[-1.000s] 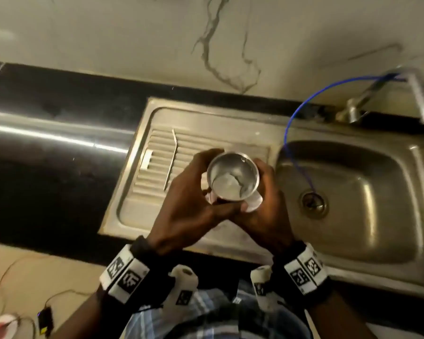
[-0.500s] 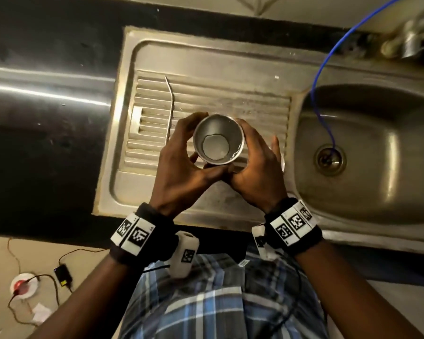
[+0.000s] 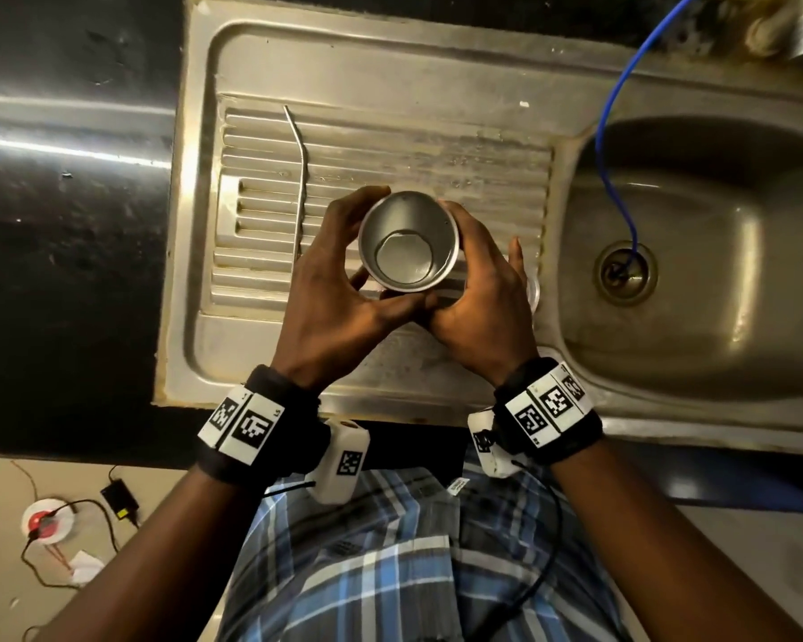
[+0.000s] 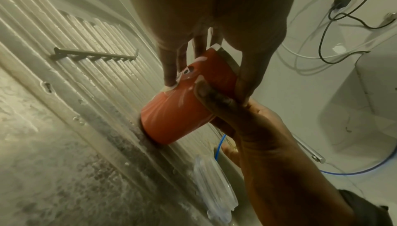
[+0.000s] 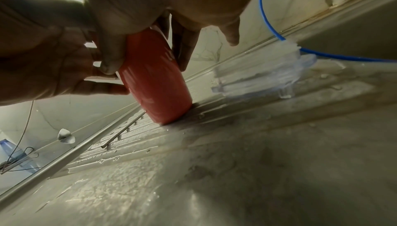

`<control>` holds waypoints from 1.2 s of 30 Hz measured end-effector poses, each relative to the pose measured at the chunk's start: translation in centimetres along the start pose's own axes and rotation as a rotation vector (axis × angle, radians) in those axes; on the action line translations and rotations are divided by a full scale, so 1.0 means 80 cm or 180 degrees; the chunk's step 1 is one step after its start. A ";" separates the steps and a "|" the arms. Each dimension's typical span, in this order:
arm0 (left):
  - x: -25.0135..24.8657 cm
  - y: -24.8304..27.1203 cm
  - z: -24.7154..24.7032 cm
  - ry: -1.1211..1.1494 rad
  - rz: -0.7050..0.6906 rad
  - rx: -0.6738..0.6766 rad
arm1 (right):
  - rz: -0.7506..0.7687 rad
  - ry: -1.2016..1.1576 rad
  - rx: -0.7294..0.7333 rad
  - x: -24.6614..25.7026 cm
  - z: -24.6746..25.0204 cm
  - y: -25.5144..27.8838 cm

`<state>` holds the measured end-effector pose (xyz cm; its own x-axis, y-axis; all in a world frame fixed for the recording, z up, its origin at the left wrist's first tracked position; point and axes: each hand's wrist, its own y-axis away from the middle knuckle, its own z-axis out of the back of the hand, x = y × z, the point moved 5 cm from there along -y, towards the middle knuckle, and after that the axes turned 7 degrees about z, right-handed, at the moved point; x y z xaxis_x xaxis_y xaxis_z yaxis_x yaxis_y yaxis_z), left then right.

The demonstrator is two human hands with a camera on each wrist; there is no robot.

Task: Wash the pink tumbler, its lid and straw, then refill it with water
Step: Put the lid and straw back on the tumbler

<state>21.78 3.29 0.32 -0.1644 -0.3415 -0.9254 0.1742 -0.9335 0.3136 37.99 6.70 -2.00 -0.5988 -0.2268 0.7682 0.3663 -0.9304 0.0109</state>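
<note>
- Tumbler [image 3: 409, 245], head view: mid-frame, upright, open mouth up, standing on the ribbed drainboard [image 3: 390, 145]; some water pooled at its steel bottom. Our left hand [image 3: 339, 289] and right hand [image 3: 478, 294] are both wrapped round its wall, thumbs meeting at the near side.
- Same view: metal straw [image 3: 300, 187] lies loose on the ribs left of centre, apart from the hands. Sink basin [image 3: 715, 280] at right with a blue hose [image 3: 608, 127] running into the drain.
- Left wrist view: tumbler [image 4: 182, 104] at centre, pink wall with a white print; its base looks set on the ribs, slightly tilted. Left fingers [image 4: 171, 66] curl onto its upper wall; right hand [image 4: 247, 121] clasps from lower right. Clear lid [image 4: 214, 194] lies on the drainboard at the bottom, untouched.
- Right wrist view: tumbler [image 5: 154, 78] centre-left, base touching the drainboard; right fingers [image 5: 184, 46] curled on the wall, little finger sticking out free. Lid [image 5: 260, 77] just beside it at right.
- Our read: the tumbler is being set down or steadied. To do it well, we press the base flat across the ribs before letting go, release one hand at a time, and keep clear of lid and straw. Wet wall may slip.
</note>
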 end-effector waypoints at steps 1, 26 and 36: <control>-0.001 -0.001 -0.001 -0.0008 0.0005 0.0021 | -0.0006 0.0005 0.0009 0.000 0.000 -0.001; 0.012 0.008 0.006 -0.0568 0.0215 0.0225 | -0.0305 0.0642 0.0596 -0.084 0.064 0.037; -0.002 0.030 0.022 -0.1027 -0.0020 0.0161 | -0.0545 0.0421 0.0538 -0.077 0.065 0.041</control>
<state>20.53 0.88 1.57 -0.4658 -0.3453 -0.8147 0.1251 -0.9372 0.3257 46.58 6.57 -3.36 -0.7460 -0.1163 0.6557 0.3587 -0.8998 0.2485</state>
